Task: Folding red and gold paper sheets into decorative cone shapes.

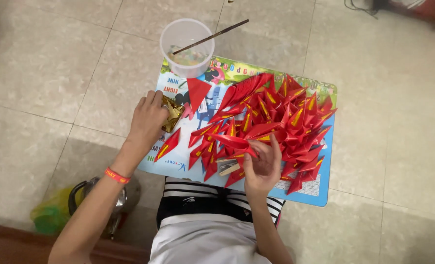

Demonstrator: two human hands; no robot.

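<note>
A pale tiled floor [46, 73] fills the view beneath me. Across my lap lies a blue board [320, 188] with a colourful printed face, and most of it is buried under a heap of red folded paper pieces [281, 117] marked with yellow. At the far edge of the board stands a clear plastic cup [186, 46] with a thin stick [211, 36] resting across its rim. Down by my left side sit a metal kettle [124, 198] and a green bag [51, 215].

My left hand [148, 122], a red band [116, 176] on its wrist, is curled closed around a crumpled gold foil piece [172, 113] at the board's left part. My right hand [262, 166] has its fingers bent, pinching one red folded piece [234, 143] at the near edge of the heap, just beside some pale wooden sticks [228, 167].
</note>
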